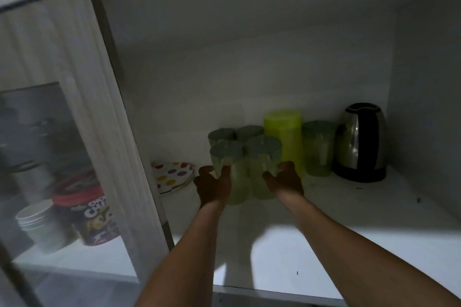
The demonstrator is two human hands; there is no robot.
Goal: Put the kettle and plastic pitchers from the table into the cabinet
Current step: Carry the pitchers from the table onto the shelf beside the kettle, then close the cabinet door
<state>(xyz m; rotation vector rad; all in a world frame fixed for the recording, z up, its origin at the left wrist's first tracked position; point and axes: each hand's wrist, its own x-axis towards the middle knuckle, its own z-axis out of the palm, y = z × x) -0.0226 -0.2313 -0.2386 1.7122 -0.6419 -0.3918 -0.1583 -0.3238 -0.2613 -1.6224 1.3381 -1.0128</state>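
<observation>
Steel kettle [360,142] with black base: upright at back right of cabinet shelf [349,219]. Pale green lidded pitchers: four clustered mid-shelf, front pair [239,182], a fifth [318,148] beside kettle. Lime-yellow container [284,137] between cluster and fifth pitcher. Left hand [213,185] and right hand [285,180]: fingers spread, cupping front pair from either side (contact hard to judge in dim light). Polka-dot plates [172,174] at left. Paper cups [37,222] and printed tub [92,217] behind glass door.

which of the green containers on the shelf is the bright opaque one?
The tall lime-yellow pitcher, standing behind the front two, left of the kettle. The other five are pale, translucent, with grey-green tops.
</observation>
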